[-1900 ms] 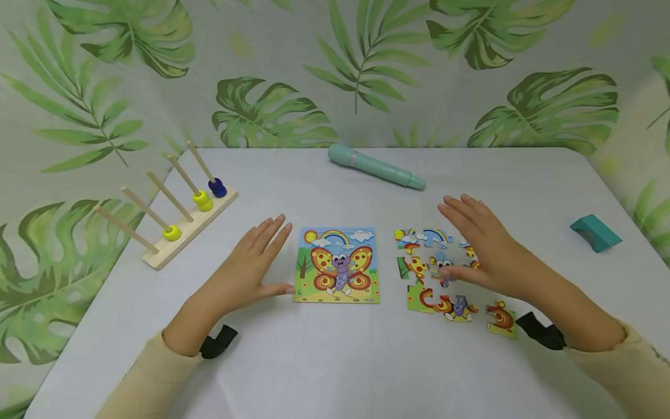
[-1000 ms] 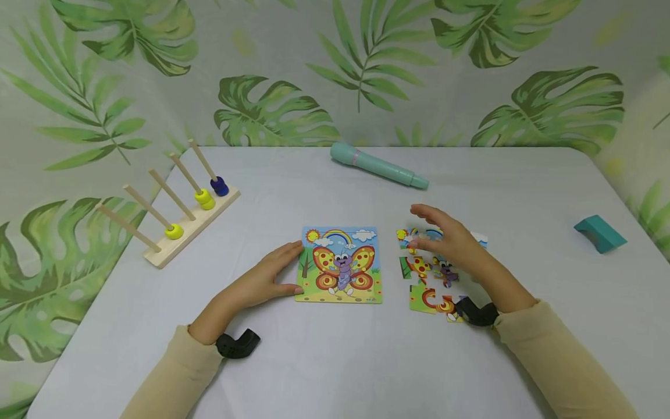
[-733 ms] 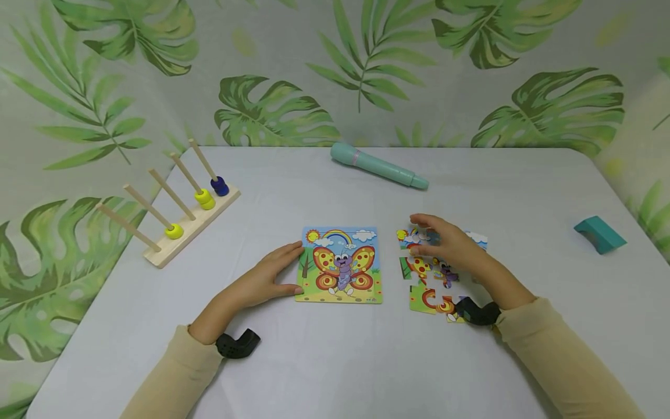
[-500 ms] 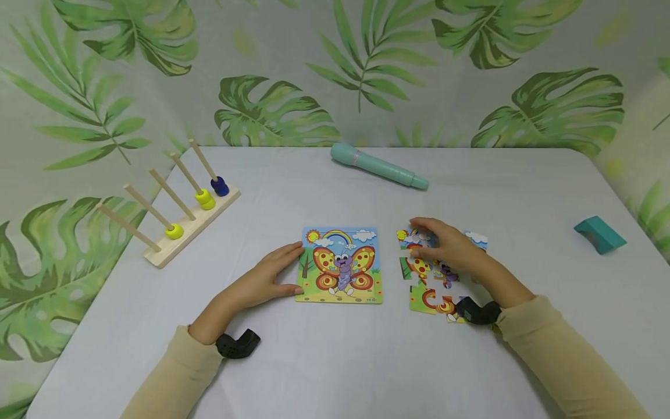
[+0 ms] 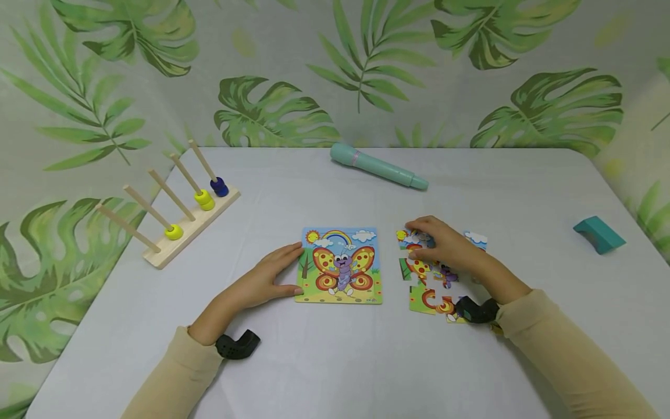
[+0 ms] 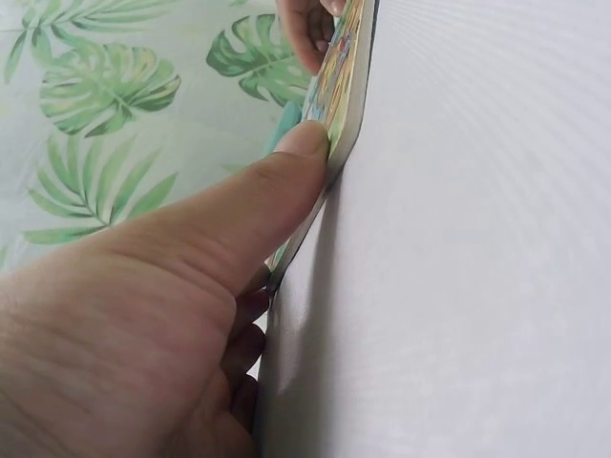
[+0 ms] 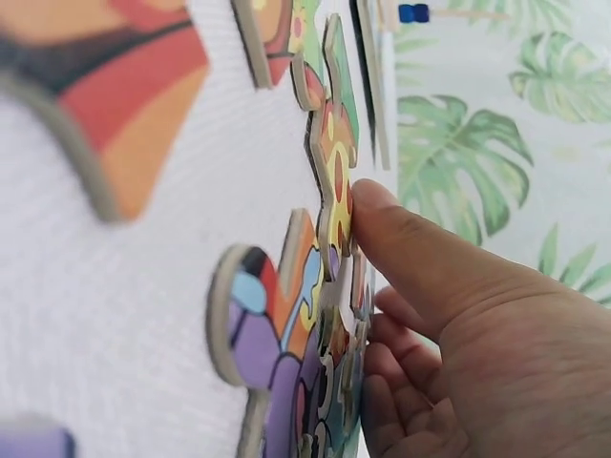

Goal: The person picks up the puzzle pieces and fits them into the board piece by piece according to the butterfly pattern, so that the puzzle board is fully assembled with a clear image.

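Right hand: lower and farther left than about two seconds ago, when it hung spread above the puzzle pieces; its fingers now bend down over the upper left of the group, thumb tip against or just beside the spotted wing piece. Whether it pinches anything, I cannot tell.
Left hand: its fingers have come in to the left edge of the butterfly board and lie there loosely straight, thumb touching near the close corner.
Board: flat on the table, left of the pieces and apart from them. Looks stiff and probably light enough to slide if bumped; opposite side edges should give the steadiest hold. Whether it is a sunken tray, I cannot tell.
Pieces: flat in loose rows, partly under the right hand. Likely light and rigid, with smooth printed faces that may slip; the knobs look the easiest part to chip. Best pinched across two cut edges.
Bead rack: the nearest thing to a container, at far left; its pegs carry a single yellow bead, two yellow beads and blue beads.
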{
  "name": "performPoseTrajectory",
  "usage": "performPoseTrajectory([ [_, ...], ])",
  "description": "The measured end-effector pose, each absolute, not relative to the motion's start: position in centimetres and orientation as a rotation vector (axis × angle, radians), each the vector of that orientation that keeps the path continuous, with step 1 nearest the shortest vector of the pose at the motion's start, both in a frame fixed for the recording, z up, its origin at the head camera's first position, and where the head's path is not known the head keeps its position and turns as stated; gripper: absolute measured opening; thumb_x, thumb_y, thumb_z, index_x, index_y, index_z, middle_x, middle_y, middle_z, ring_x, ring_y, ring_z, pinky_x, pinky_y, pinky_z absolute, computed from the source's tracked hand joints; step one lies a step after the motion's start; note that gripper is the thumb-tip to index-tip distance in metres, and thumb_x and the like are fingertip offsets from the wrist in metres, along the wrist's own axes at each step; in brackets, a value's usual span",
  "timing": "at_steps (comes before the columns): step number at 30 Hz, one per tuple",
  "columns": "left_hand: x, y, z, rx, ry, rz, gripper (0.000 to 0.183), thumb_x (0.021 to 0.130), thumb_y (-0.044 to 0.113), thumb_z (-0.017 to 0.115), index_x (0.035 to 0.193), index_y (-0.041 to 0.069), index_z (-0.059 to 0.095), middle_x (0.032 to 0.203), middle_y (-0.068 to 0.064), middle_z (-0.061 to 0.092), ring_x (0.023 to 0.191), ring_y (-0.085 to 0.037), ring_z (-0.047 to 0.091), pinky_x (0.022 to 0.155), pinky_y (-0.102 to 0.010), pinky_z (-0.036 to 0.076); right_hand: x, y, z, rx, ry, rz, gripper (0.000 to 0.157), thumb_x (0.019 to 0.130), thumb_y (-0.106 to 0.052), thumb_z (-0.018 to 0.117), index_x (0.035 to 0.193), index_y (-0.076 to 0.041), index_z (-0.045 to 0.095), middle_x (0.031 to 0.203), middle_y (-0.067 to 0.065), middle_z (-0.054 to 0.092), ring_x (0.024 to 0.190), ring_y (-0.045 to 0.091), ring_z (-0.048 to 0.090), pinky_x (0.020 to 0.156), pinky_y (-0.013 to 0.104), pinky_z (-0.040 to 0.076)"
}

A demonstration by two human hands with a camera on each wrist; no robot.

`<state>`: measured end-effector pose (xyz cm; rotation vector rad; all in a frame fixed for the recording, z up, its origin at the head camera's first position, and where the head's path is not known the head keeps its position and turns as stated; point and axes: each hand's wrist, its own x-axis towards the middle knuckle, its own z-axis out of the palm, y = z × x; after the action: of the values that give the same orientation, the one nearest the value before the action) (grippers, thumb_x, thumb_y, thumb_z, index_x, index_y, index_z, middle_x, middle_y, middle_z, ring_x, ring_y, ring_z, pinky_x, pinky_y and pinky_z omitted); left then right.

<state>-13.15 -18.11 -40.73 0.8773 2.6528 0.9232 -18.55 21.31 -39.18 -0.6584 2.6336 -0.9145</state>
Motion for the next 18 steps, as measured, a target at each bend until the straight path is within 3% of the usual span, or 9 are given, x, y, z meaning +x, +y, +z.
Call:
performPoseTrajectory([
  [9, -13.18, -18.13, -40.77, 0.873, 2.649, 0.919, 0.078, 0.079, 0.04, 0.066, 0.141, 0.007, 0.03, 0.146, -0.006, 0.021, 0.133, -0.026, 0.015, 0.104, -0.046, 0.017, -18.87, 20.84, -39.11, -0.682, 2.689, -0.821, 0.061, 0.078, -0.04, 0.068, 0.127, -0.009, 0.048, 0.127, 0.015, 0.037, 0.118, 0.032, 0.033, 0.092, 0.053, 0.032],
  [18, -13.17, -18.12, -40.79, 0.865, 2.652, 0.915, 0.078, 0.08, 0.04, 0.066, 0.141, 0.008, 0.03, 0.146, -0.006, 0.022, 0.133, -0.025, 0.015, 0.104, -0.046, 0.017, -18.46, 20.63, -38.52, -0.679, 2.765, -0.884, 0.059, 0.078, -0.036, 0.069, 0.126, -0.007, 0.048, 0.118, 0.014, 0.04, 0.105, 0.029, 0.044, 0.086, 0.05, 0.039],
])
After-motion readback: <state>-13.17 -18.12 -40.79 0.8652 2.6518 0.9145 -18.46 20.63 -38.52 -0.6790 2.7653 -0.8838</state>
